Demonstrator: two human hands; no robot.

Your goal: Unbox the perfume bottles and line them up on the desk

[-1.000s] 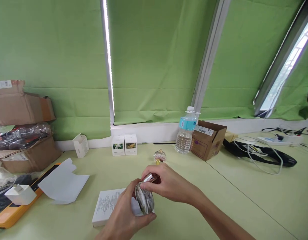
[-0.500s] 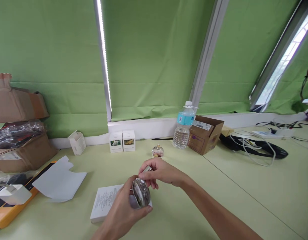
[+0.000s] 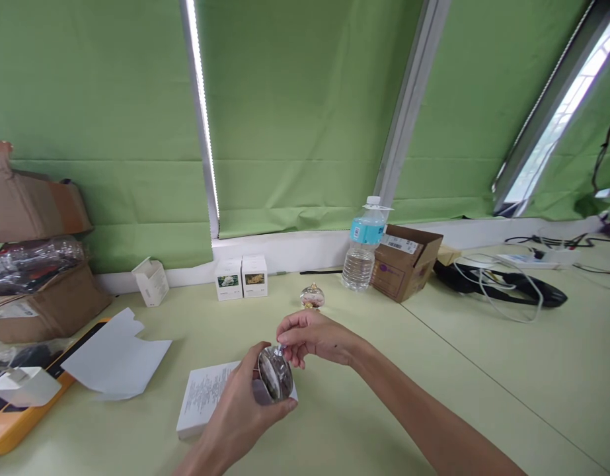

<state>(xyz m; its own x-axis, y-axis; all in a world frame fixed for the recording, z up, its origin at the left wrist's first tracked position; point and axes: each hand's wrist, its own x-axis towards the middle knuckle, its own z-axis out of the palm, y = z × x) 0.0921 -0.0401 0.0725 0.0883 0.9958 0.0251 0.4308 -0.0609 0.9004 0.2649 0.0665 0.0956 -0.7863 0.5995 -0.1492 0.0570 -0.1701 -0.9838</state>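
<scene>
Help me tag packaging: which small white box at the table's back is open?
The leftmost box, standing alone: its top gapes, while the two picture-fronted boxes stand side by side with tops shut.

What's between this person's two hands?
A shiny rounded bottle, seen in the head view: the left hand holds its body, while the right hand has fingertips at its top.

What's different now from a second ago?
The silver cylinder seen in the right hand no longer shows, perhaps hidden; that hand is at the top of the round bottle. The left hand still holds that bottle, and the water bottle stayed put.
</scene>
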